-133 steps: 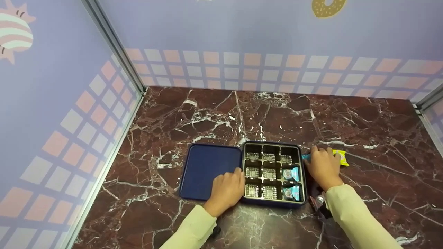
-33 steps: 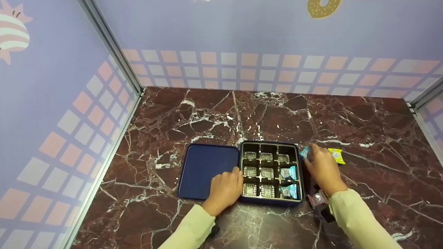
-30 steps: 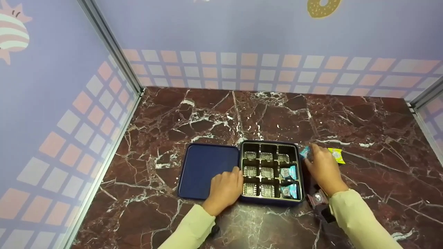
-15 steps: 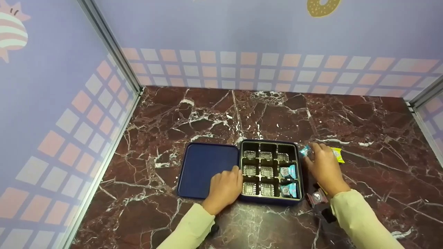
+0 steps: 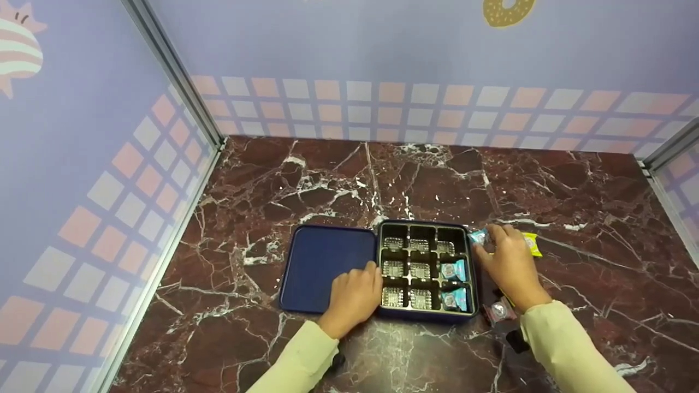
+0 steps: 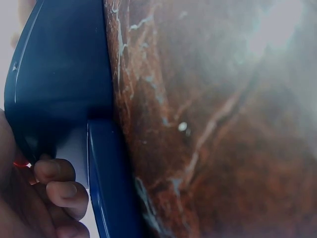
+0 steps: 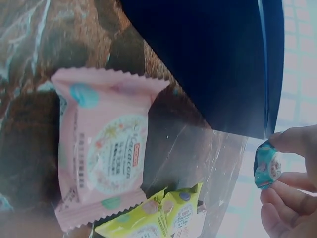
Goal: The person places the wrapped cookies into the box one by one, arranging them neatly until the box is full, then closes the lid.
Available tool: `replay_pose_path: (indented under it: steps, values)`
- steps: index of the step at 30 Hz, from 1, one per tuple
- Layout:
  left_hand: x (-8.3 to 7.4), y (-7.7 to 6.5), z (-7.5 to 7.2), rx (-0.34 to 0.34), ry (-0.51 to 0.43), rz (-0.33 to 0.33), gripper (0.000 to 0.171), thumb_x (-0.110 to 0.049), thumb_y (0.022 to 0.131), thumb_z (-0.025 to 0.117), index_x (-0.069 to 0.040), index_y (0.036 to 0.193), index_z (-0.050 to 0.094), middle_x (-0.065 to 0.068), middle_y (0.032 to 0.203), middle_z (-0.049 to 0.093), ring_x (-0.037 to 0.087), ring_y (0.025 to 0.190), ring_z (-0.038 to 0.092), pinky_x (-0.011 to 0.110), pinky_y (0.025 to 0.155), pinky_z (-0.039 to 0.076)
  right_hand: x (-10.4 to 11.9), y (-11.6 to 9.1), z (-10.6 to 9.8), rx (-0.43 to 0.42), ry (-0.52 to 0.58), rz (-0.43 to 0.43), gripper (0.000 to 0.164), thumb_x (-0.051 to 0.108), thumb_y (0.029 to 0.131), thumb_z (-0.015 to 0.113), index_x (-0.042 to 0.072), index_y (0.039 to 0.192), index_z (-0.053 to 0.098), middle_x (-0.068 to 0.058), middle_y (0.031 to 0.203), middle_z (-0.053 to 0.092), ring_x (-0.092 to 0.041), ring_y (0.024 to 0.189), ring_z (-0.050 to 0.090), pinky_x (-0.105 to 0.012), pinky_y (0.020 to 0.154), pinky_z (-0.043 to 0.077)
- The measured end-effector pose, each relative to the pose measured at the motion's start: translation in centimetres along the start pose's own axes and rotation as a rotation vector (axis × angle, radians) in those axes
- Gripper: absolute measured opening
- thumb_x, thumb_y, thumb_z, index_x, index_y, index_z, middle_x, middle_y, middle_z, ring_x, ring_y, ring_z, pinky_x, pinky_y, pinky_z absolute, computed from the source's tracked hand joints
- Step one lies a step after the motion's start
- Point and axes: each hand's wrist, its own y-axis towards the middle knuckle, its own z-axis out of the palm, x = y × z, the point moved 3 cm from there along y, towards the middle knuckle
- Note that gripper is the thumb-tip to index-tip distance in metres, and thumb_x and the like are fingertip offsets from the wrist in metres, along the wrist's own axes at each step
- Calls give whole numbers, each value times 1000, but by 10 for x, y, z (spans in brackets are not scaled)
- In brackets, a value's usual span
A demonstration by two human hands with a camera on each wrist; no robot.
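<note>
1. Our right hand pinches the blue candy near the tin's two o'clock (the tin).
2. We judge it light, slick, crushable: hold its sides gently.
3. Left hand, nine o'clock: grip unclear to us.

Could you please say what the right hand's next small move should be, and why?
Perhaps move the right hand left and lower its pinched blue packet into the back-right compartment of the box; that compartment looks empty, while the two in front hold similar packets.
</note>
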Motion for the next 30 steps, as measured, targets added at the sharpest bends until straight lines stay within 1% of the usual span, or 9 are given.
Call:
replay_pose_path:
  steps: [2,7,11,14,18,22,27,29,30]
  values:
    - [0,0,0,-5,-2,0,30,-31,102,39,-14,82,54,8,58,58,24,44,50,35,41,35,2,0,1,1,9,8,42,11,77,78,-9,110,62,-23,91,59,-41,87,56,-51,76,46]
    - [1,0,0,-19,-10,-3,30,-31,101,40,-14,81,55,8,57,58,26,42,49,36,39,32,8,1,1,-26,36,8,42,12,76,78,-7,110,62,-19,85,57,-36,82,55,-50,76,45]
    - [1,0,0,-23,-15,-4,30,-30,101,40,-14,80,54,9,57,59,27,44,51,37,40,33,10,1,2,-24,29,9,48,13,77,78,-4,119,60,-19,89,56,-37,86,55,-52,77,46]
    - [1,0,0,-25,-16,-4,30,-30,101,40,-14,79,53,10,58,60,28,45,53,37,40,35,11,1,2,-10,27,8,53,15,79,77,-2,126,58,-19,93,56,-38,85,57,-53,77,47]
    - [0,0,-1,-24,-12,-3,30,-31,101,40,-14,80,53,10,58,60,28,46,54,38,41,36,14,0,3,12,49,9,56,17,80,77,-4,128,56,-19,95,56,-36,82,59,-54,76,48]
    - [0,0,0,-22,-10,-4,30,-31,101,40,-14,80,52,10,59,61,29,46,54,38,41,36,17,1,4,14,62,-24,52,14,78,78,-7,121,59,-21,97,59,-38,87,60,-55,79,48]
    - [0,0,0,-15,-6,-8,30,-31,101,40,-14,80,52,10,59,61,29,47,55,38,42,38,21,2,7,-1,58,-64,42,13,76,80,-6,110,64,-22,101,62,-41,95,60,-57,83,44]
    - [0,0,0,-19,-5,-8,30,-31,101,40,-14,80,52,10,59,61,29,47,55,38,42,38,22,2,8,4,59,-60,42,13,76,80,-6,110,63,-22,102,62,-40,94,60,-56,83,42]
    - [0,-1,0,-22,-4,-6,30,-31,101,40,-14,80,52,10,59,61,29,47,55,38,42,37,23,3,9,10,61,-59,42,13,76,79,-5,110,63,-21,102,62,-38,91,60,-55,83,43]
